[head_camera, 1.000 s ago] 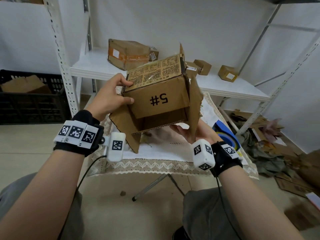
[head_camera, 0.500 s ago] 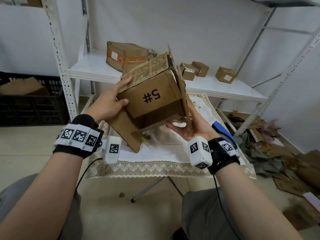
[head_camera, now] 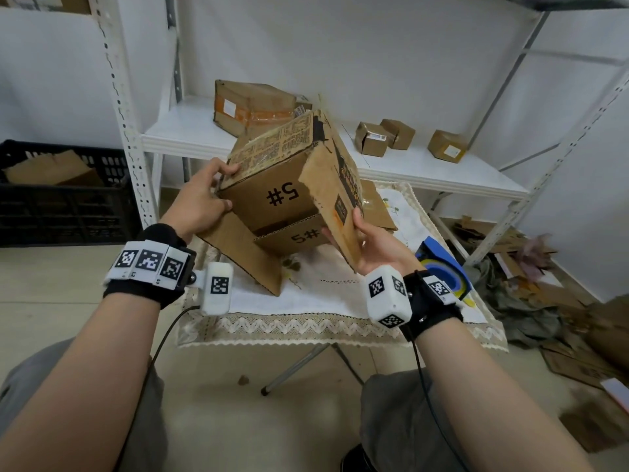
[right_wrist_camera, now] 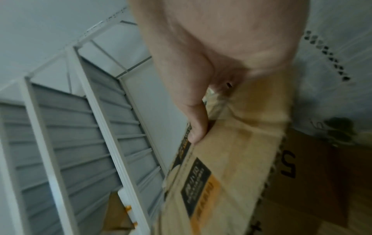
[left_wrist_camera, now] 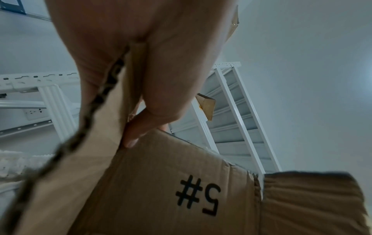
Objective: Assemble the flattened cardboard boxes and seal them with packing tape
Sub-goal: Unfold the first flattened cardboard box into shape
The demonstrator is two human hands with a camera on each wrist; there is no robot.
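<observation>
A brown cardboard box (head_camera: pixel 282 185) marked "#5" is held tilted in the air above a small table, its open end toward me. Both "#5" inner flaps (head_camera: pixel 299 235) lie folded in. My left hand (head_camera: pixel 200 202) grips the box's left edge, thumb on the front flap (left_wrist_camera: pixel 161 190) and fingers behind. The left outer flap (head_camera: pixel 245 257) hangs open below it. My right hand (head_camera: pixel 371 240) grips the right outer flap (head_camera: pixel 335 206), thumb on its printed outer face (right_wrist_camera: pixel 201 182), fingers on the inner side. A blue tape dispenser (head_camera: pixel 442 267) lies on the table at the right.
The table carries a white lace cloth (head_camera: pixel 306 301) and a flat cardboard piece (head_camera: pixel 377 206). Behind it, a white shelf (head_camera: pixel 425 168) holds one big sealed box (head_camera: pixel 252 107) and several small ones. A black crate (head_camera: pixel 61 195) stands at left. Cardboard scraps (head_camera: pixel 561 301) litter the floor at right.
The box has turned leftward, showing its right side. The lower "#5" flap has come up under the upper one, and my right hand has swung the right flap inward.
</observation>
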